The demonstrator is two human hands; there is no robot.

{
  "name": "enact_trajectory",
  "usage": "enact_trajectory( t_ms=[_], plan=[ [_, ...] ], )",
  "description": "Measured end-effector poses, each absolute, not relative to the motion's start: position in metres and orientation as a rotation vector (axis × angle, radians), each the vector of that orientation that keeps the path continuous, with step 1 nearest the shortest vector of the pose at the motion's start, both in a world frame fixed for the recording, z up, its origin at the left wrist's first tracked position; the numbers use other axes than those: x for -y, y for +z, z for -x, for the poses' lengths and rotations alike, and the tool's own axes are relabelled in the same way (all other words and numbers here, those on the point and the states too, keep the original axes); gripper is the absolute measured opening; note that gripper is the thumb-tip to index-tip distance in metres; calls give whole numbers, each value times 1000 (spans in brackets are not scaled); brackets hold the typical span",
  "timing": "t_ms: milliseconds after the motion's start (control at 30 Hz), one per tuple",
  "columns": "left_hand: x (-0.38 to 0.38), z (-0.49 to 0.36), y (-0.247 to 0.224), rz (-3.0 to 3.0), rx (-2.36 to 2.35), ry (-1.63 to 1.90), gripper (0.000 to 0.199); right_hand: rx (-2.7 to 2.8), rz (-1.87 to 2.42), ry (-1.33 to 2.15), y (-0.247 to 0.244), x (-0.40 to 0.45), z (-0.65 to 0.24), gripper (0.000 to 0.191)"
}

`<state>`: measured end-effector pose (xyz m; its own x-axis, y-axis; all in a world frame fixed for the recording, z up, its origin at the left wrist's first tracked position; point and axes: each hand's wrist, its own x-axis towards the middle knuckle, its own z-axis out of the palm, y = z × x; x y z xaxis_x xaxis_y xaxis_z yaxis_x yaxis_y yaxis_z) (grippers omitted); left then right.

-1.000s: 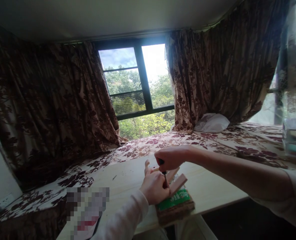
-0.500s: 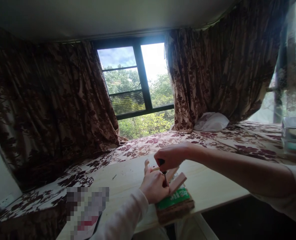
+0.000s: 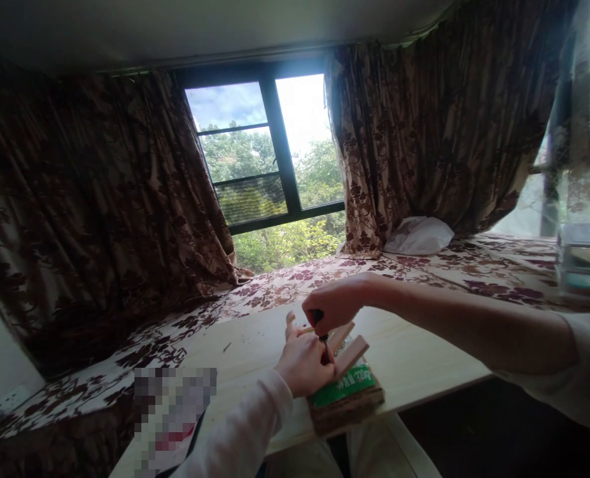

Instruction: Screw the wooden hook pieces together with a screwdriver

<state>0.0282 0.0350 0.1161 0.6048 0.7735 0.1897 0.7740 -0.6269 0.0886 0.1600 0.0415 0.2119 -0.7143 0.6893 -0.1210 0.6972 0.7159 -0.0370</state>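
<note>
My right hand (image 3: 335, 304) is closed around the dark handle of a screwdriver (image 3: 317, 316), whose shaft points down beside the fingers of my left hand. My left hand (image 3: 304, 364) is closed on a light wooden strip (image 3: 353, 355), its fingers partly hiding it. Another wooden strip (image 3: 343, 336) lies just behind, and a wooden end (image 3: 290, 319) sticks up beyond my left hand. All this rests over a green and white package (image 3: 359, 378) with brown sides near the table's front edge. The screwdriver's tip is hidden.
The pale wooden table (image 3: 255, 352) carries a small screw-like piece (image 3: 227, 346) and tiny bits. A pixelated flat item (image 3: 175, 418) lies at left. Behind are a floral-covered surface (image 3: 285, 279), a white plastic bag (image 3: 419, 236) and a clear box (image 3: 586, 262).
The view has tilted slightly, so everything sits a little higher and further left. My right hand stays on the screwdriver, with its wrist slightly turned; my left hand keeps its grip.
</note>
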Motion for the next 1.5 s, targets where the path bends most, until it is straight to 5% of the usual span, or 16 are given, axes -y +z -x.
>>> enact_trajectory(
  t_ms=[1167, 1500],
  plan=[
    [-39, -25, 109, 2786, 1443, -392, 19, -2868, -1384, -59, 194, -52, -167, 34],
    [-38, -27, 109, 2786, 1443, -428, 18, -2821, -1181, -376, 211, -48, -171, 23]
  ],
)
